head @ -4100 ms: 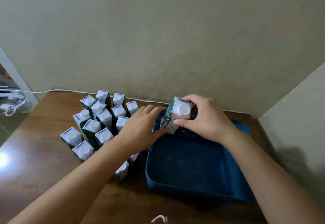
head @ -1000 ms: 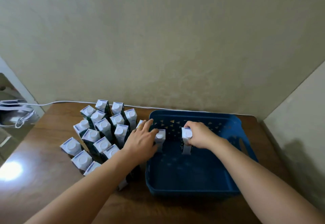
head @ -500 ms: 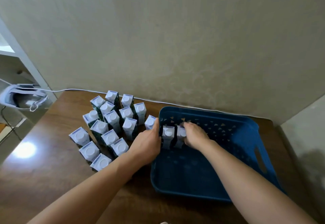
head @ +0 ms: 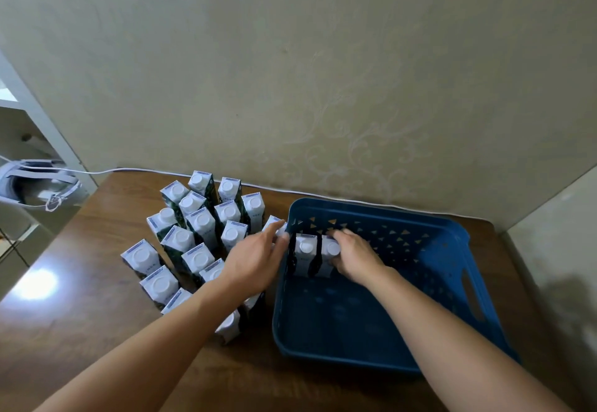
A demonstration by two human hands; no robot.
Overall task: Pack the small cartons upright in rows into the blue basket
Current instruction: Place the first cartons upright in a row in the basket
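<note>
Left hand (head: 255, 259), fingers loosely spread, sits just beside the upright white-capped small cartons (head: 197, 230); right hand (head: 352, 254) grips a carton in the blue plastic basket (head: 452, 237).

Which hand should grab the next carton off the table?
Left. The left hand hovers open over the cartons on the table, while the right hand grips a carton inside the basket.

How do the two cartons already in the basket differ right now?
The left carton stands free, with no hand on it; the right carton is gripped by the right hand. The left carton is nearer the blue basket's left wall; the right carton is further in. Both stand upright with white caps, side by side.
</note>
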